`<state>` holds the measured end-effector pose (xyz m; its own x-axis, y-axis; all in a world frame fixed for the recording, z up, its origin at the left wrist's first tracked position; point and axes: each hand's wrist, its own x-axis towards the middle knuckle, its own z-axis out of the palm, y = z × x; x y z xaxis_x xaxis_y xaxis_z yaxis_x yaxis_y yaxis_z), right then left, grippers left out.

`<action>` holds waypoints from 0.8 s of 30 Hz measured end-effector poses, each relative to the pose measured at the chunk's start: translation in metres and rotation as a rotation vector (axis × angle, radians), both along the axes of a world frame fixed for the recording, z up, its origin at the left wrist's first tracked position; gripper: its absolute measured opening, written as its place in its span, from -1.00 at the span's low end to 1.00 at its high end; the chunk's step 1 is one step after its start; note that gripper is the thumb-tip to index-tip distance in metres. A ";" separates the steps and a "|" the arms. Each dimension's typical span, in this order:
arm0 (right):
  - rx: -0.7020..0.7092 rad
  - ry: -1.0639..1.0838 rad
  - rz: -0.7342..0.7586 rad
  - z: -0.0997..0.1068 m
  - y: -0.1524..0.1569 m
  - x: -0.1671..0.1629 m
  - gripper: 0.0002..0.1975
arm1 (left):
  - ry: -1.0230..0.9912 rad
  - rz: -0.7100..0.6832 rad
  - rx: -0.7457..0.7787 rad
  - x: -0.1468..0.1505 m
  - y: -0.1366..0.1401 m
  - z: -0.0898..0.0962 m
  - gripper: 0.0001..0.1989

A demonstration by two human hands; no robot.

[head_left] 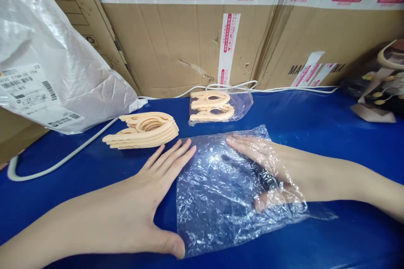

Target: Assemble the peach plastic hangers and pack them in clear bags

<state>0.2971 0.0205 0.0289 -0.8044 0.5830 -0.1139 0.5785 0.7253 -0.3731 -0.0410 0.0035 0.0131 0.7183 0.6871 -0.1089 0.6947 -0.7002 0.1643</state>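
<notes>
A clear plastic bag (pixel 214 201) lies crinkled on the blue tabletop between my hands. My left hand (pixel 132 201) rests with fingers spread, its fingertips and thumb at the bag's left edge. From the right, my right hand (pixel 280 168) reaches inside the bag, and the film covers its fingers. Those fingers stretch out, with the thumb held apart, and nothing shows in them. Just beyond my left fingertips sits a stack of cream folding hangers (pixel 148 134). Behind the bag, more of these hangers (pixel 213 111) lie in a clear bag of their own.
Cardboard boxes (pixel 176 46) with printed tape stand along the back. A large white plastic sack (pixel 63 63) leans at the left. A white cable (pixel 63 159) runs along the table's left side and back. Dark and beige items (pixel 375 88) sit at the far right.
</notes>
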 end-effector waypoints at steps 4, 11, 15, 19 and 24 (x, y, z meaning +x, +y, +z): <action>-0.105 -0.046 0.031 0.013 0.009 0.016 0.01 | 0.009 -0.041 0.050 -0.001 -0.002 0.002 0.24; -0.170 -0.064 0.007 0.021 0.015 0.032 -0.03 | -0.257 0.052 0.215 0.001 0.000 0.032 -0.06; -0.164 -0.105 0.004 0.020 0.014 0.023 -0.05 | -0.460 0.160 0.383 -0.013 0.028 0.051 -0.40; -0.146 -0.132 0.021 0.017 0.015 0.020 -0.06 | -0.120 0.203 0.535 -0.035 0.057 0.047 -0.16; -0.128 -0.172 0.002 0.019 0.012 0.020 -0.06 | 0.005 0.227 0.480 -0.043 0.068 0.030 -0.13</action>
